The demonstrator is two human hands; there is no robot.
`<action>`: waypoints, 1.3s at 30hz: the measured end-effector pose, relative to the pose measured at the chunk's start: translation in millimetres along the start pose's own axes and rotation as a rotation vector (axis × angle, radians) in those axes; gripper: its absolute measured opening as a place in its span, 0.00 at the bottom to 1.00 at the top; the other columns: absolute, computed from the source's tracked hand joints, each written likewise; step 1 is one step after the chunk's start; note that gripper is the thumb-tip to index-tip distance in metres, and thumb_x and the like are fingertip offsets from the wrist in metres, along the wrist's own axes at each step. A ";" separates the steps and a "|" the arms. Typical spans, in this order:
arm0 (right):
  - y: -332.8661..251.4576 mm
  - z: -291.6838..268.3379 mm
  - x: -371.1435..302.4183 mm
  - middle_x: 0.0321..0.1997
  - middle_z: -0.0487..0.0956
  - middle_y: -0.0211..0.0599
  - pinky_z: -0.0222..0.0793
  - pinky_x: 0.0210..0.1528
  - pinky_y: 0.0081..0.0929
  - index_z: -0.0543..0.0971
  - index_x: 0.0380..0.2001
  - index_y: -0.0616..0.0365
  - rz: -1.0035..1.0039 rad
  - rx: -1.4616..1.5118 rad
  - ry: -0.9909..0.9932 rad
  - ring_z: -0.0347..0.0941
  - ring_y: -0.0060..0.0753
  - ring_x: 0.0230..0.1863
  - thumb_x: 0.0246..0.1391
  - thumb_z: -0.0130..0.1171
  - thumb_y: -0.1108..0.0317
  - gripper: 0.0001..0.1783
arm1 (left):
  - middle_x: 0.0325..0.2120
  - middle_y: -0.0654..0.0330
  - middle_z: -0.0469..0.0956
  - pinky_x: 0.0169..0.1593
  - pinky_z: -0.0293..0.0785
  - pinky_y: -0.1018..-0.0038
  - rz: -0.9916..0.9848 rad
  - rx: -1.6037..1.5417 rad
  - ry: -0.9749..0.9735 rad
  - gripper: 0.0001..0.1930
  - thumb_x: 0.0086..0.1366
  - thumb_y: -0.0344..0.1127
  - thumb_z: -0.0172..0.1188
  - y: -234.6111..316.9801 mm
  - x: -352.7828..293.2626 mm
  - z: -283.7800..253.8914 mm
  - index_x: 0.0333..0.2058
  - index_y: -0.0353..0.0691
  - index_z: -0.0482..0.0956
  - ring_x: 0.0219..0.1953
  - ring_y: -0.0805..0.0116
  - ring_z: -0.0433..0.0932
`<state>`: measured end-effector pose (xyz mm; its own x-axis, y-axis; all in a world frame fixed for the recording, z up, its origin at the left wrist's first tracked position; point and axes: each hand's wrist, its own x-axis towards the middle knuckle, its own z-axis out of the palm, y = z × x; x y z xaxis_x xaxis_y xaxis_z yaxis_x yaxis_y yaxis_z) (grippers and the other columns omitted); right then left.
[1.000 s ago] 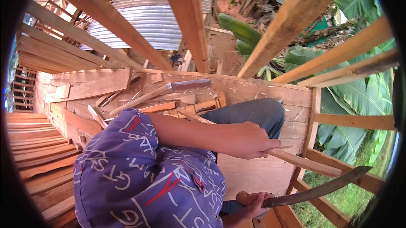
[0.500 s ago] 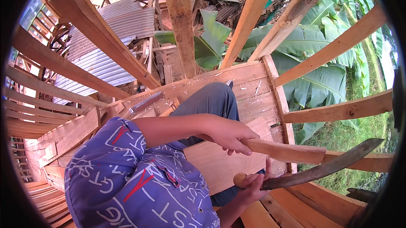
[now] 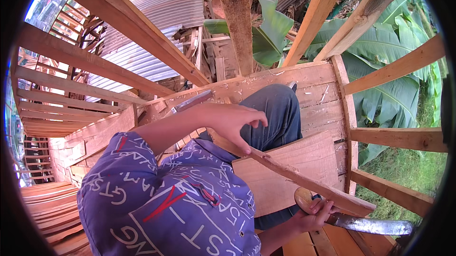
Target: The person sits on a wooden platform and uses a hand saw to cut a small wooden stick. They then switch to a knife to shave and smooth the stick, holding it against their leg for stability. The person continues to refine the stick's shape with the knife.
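In the head view, the stick (image 3: 304, 178) slants across the board (image 3: 270, 190), its far end near the blade of the machete (image 3: 373, 224). The left hand (image 3: 239, 125) is spread, fingers apart, its thumb at or just beside the stick; I cannot tell if they touch. The right hand (image 3: 316, 211) has its fingers clamped around the machete's handle, just below the stick; whether they also support it, I cannot tell.

The step in hand looks like settling the hold on the stick. The next move seems to call for a firm left grip, clear of the blade.

White and red lettering covers the purple shirt (image 3: 190, 220), broken up by folds. I can make out no brand or label on the stick or machete.
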<state>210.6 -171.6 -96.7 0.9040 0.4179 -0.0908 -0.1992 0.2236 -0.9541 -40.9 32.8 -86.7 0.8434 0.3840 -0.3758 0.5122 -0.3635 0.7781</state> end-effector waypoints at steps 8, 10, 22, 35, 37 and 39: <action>-4.0 3.7 26.2 0.12 0.53 0.20 0.52 0.18 0.10 0.66 0.36 0.59 0.023 0.027 -0.066 0.50 0.10 0.14 0.56 0.50 0.75 0.06 | 0.30 0.54 0.73 0.38 0.68 0.62 0.095 0.149 -0.038 0.14 0.51 0.41 0.63 -44.2 -24.9 46.9 0.31 0.38 0.72 0.35 0.53 0.73; -7.5 0.0 35.1 0.12 0.55 0.22 0.53 0.18 0.11 0.66 0.35 0.59 0.014 -0.033 -0.109 0.52 0.11 0.14 0.53 0.50 0.78 0.06 | 0.25 0.52 0.73 0.35 0.67 0.61 0.168 0.037 0.028 0.11 0.51 0.37 0.62 -42.4 -20.9 43.7 0.26 0.36 0.71 0.32 0.52 0.73; 12.7 -29.3 55.8 0.52 0.70 0.61 0.55 0.18 0.14 0.61 0.26 0.59 -0.004 -0.453 -0.467 0.58 0.16 0.13 0.42 0.52 0.86 0.13 | 0.29 0.53 0.74 0.36 0.68 0.63 -0.010 -0.204 -0.087 0.12 0.59 0.32 0.56 -46.9 -26.4 60.6 0.42 0.39 0.72 0.33 0.54 0.75; 31.3 -30.9 4.7 0.09 0.61 0.38 0.56 0.18 0.32 0.63 0.12 0.61 -0.063 -1.172 -0.595 0.58 0.38 0.12 0.35 0.71 0.62 0.25 | 0.23 0.45 0.78 0.34 0.73 0.64 -0.362 -0.168 -0.011 0.22 0.55 0.49 0.62 -78.0 -23.0 58.5 0.32 0.31 0.79 0.27 0.51 0.78; 39.0 -27.5 -1.2 0.10 0.65 0.39 0.60 0.19 0.34 0.65 0.12 0.59 -0.055 -1.285 -0.606 0.64 0.47 0.14 0.32 0.73 0.53 0.27 | 0.23 0.44 0.78 0.34 0.73 0.64 -0.325 -0.146 0.007 0.23 0.54 0.51 0.62 -82.2 -20.6 60.8 0.32 0.30 0.79 0.28 0.50 0.78; 45.1 -24.4 -3.1 0.10 0.62 0.40 0.57 0.19 0.34 0.64 0.13 0.62 -0.132 -1.336 -0.626 0.59 0.44 0.13 0.33 0.72 0.55 0.28 | 0.23 0.44 0.78 0.34 0.73 0.64 -0.292 -0.140 0.026 0.24 0.54 0.52 0.62 -84.9 -20.0 64.7 0.32 0.30 0.79 0.29 0.48 0.78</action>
<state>208.1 -184.3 -146.4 0.5118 0.8399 -0.1809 0.6708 -0.5222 -0.5267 -90.8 1.1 -177.8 0.6587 0.4768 -0.5821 0.7033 -0.1152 0.7015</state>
